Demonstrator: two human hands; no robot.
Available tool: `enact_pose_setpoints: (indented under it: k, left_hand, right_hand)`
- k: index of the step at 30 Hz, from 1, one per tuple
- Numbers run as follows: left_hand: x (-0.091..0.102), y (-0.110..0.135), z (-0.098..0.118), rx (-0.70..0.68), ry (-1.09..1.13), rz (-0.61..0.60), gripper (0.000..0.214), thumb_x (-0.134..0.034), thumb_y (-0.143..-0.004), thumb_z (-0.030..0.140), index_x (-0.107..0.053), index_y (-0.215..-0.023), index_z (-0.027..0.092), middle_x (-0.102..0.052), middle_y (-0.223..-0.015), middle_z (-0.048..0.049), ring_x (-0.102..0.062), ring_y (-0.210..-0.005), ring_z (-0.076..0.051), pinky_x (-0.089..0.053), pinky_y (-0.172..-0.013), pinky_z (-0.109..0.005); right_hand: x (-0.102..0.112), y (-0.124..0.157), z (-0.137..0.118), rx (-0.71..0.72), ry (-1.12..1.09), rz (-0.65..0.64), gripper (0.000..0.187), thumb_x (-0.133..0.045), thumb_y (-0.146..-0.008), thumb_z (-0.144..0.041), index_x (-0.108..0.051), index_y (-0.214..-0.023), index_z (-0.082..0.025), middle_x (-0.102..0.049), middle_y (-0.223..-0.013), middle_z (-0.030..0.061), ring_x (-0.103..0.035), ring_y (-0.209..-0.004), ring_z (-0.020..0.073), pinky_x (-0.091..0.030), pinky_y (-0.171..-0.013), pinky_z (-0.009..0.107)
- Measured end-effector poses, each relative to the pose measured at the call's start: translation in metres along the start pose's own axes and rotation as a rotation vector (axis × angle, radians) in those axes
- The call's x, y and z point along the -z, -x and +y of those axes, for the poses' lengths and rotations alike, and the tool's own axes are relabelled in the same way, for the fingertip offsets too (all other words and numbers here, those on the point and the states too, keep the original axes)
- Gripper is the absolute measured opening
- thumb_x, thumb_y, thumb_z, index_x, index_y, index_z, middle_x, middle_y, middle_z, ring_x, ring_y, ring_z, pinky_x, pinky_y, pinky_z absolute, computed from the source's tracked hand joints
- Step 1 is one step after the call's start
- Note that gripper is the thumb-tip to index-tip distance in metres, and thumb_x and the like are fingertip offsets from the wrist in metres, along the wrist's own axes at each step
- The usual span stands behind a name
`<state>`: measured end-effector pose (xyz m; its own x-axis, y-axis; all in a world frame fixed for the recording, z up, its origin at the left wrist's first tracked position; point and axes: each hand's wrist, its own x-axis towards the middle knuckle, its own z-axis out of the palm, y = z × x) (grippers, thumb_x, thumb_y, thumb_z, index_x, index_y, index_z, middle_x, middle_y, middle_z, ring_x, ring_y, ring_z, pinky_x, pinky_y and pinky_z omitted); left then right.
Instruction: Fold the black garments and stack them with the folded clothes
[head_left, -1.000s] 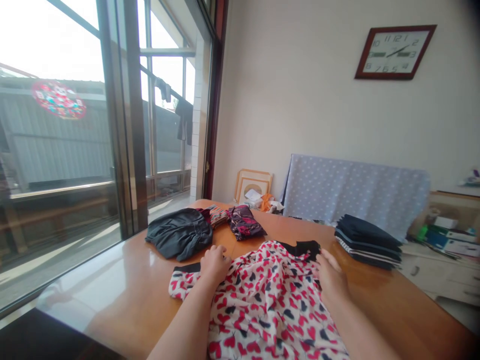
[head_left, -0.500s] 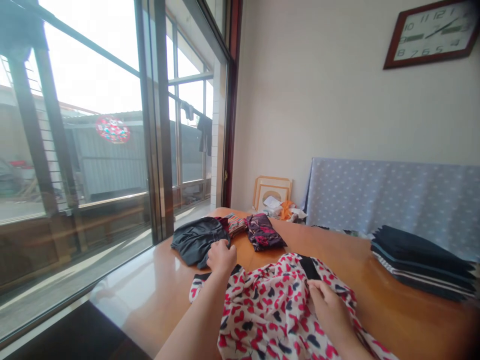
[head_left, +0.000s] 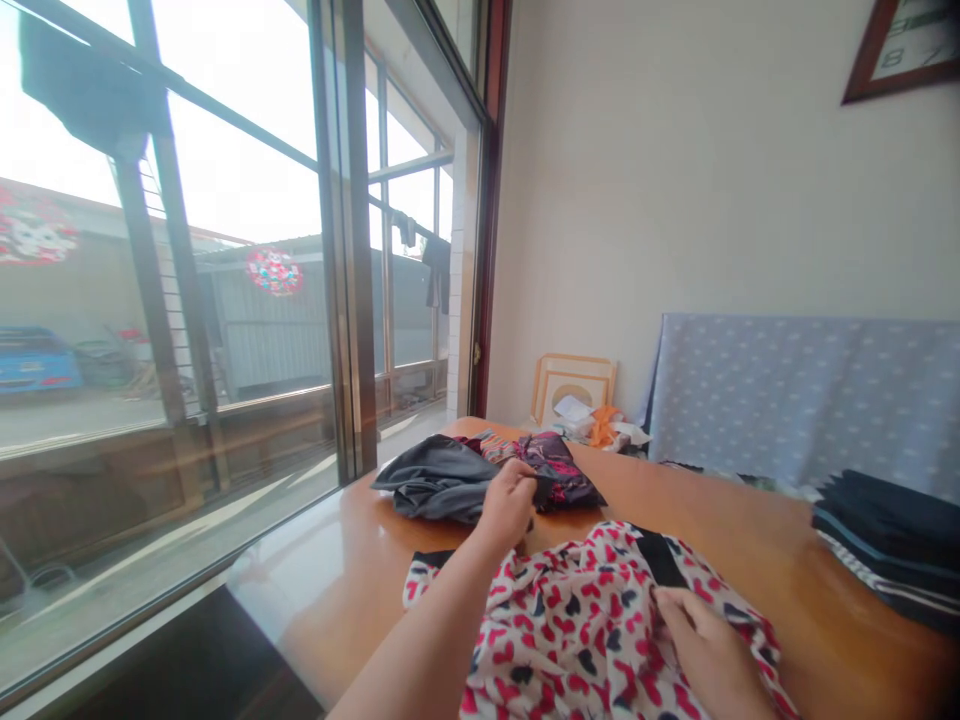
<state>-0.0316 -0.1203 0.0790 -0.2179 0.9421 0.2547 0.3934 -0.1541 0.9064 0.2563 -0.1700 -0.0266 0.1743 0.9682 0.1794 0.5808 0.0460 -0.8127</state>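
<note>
A white garment with red and dark hearts and black trim [head_left: 577,620] lies spread on the wooden table [head_left: 720,520] in front of me. My right hand [head_left: 701,645] rests on it near its black neckline, fingers curled into the cloth. My left hand [head_left: 508,503] reaches past the heart garment to a crumpled dark grey garment [head_left: 435,477] and has its fingers closed on that garment's edge. Just behind my left hand lies a folded dark purple patterned piece [head_left: 562,470].
A stack of folded dark clothes [head_left: 892,540] sits at the table's right. A grey dotted cover [head_left: 802,390] hangs behind it. Picture frames [head_left: 574,380] and orange scraps [head_left: 604,425] stand by the wall. Large windows [head_left: 187,300] run along the left.
My left hand left the heart garment, reached forward and closed on the dark grey garment. My right hand slid back along the heart garment. The view swung left.
</note>
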Motion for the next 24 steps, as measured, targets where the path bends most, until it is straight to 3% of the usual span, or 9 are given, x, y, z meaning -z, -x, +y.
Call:
enact_pose_setpoints:
  k: [4,6,7,10,12,15,17,20,24]
  left_hand:
    - [-0.027,0.021,0.017,-0.208,0.049,-0.591,0.016,-0.057,-0.081,0.032,-0.066,-0.084,0.019,-0.059,-0.072,0.0018,-0.051,-0.063,-0.011,-0.042,-0.06,-0.021]
    - [-0.022,0.023,0.016,-0.224,-0.04,-0.74,0.021,-0.06,-0.081,0.039,-0.067,-0.081,0.019,-0.061,-0.072,0.0014,-0.053,-0.063,-0.012,-0.042,-0.06,-0.022]
    - [-0.017,0.021,0.014,-0.225,-0.13,-0.738,0.025,-0.06,-0.081,0.043,-0.068,-0.082,0.02,-0.063,-0.074,0.0005,-0.055,-0.066,-0.013,-0.043,-0.062,-0.023]
    - [0.004,0.004,0.001,-0.185,-0.503,-0.439,0.038,-0.062,-0.078,0.057,-0.071,-0.095,0.023,-0.07,-0.088,-0.0043,-0.064,-0.081,-0.022,-0.047,-0.072,-0.03]
    - [0.018,-0.009,-0.011,-0.116,-0.678,-0.241,0.049,-0.075,-0.065,0.058,-0.07,-0.101,0.027,-0.072,-0.098,-0.0062,-0.066,-0.092,-0.028,-0.047,-0.078,-0.034]
    - [0.04,-0.025,-0.028,-0.031,-0.716,-0.183,0.035,-0.088,-0.047,0.036,-0.072,-0.074,0.023,-0.072,-0.079,-0.0069,-0.067,-0.082,-0.03,-0.048,-0.074,-0.035]
    - [0.059,-0.033,-0.037,0.02,-0.699,-0.083,0.02,-0.083,-0.057,0.033,-0.07,-0.068,0.022,-0.07,-0.072,-0.0065,-0.067,-0.075,-0.028,-0.048,-0.07,-0.034]
    - [0.094,-0.045,-0.042,0.071,-0.655,0.251,0.027,-0.054,-0.088,0.042,-0.071,-0.098,0.024,-0.072,-0.095,-0.0096,-0.066,-0.09,-0.029,-0.048,-0.076,-0.038]
    - [0.142,-0.058,-0.043,0.137,-0.596,0.667,0.037,-0.043,-0.094,0.042,-0.062,-0.118,0.021,-0.063,-0.115,-0.0155,-0.061,-0.106,-0.032,-0.047,-0.087,-0.044]
  right_hand:
    - [0.003,0.003,-0.003,0.005,-0.016,0.016,0.045,-0.05,-0.075,-0.061,-0.075,-0.086,-0.025,-0.077,-0.085,0.0042,-0.07,-0.081,0.0274,-0.052,-0.071,0.031]
    - [0.003,0.006,-0.006,0.017,-0.031,0.033,0.045,-0.05,-0.075,-0.061,-0.075,-0.088,-0.025,-0.077,-0.086,0.0039,-0.07,-0.082,0.027,-0.052,-0.07,0.031]
    - [0.003,0.008,-0.008,0.018,-0.039,0.044,0.045,-0.05,-0.076,-0.06,-0.075,-0.088,-0.025,-0.077,-0.087,0.0039,-0.07,-0.081,0.0268,-0.052,-0.07,0.031]
    - [0.001,0.011,-0.013,-0.001,-0.05,0.063,0.045,-0.05,-0.076,-0.06,-0.075,-0.087,-0.024,-0.076,-0.082,0.0041,-0.069,-0.075,0.0257,-0.051,-0.068,0.031]
    - [0.0,0.01,-0.015,-0.021,-0.049,0.05,0.045,-0.05,-0.075,-0.06,-0.075,-0.084,-0.024,-0.075,-0.074,0.0038,-0.068,-0.069,0.0249,-0.051,-0.066,0.031]
    - [0.0,0.008,-0.014,-0.03,-0.053,0.021,0.045,-0.051,-0.074,-0.061,-0.076,-0.083,-0.024,-0.073,-0.068,0.0035,-0.067,-0.065,0.0245,-0.05,-0.064,0.031]
    - [0.0,0.006,-0.011,-0.027,-0.059,0.008,0.046,-0.051,-0.075,-0.061,-0.075,-0.085,-0.024,-0.073,-0.069,0.0038,-0.067,-0.066,0.0247,-0.05,-0.064,0.031]
    - [0.001,0.006,-0.008,-0.015,-0.064,-0.003,0.046,-0.051,-0.076,-0.061,-0.075,-0.087,-0.024,-0.074,-0.073,0.004,-0.067,-0.07,0.0248,-0.05,-0.065,0.03]
    - [0.0,0.006,-0.009,-0.008,-0.086,-0.003,0.047,-0.051,-0.077,-0.061,-0.075,-0.09,-0.023,-0.075,-0.078,0.0043,-0.068,-0.072,0.0246,-0.05,-0.065,0.03]
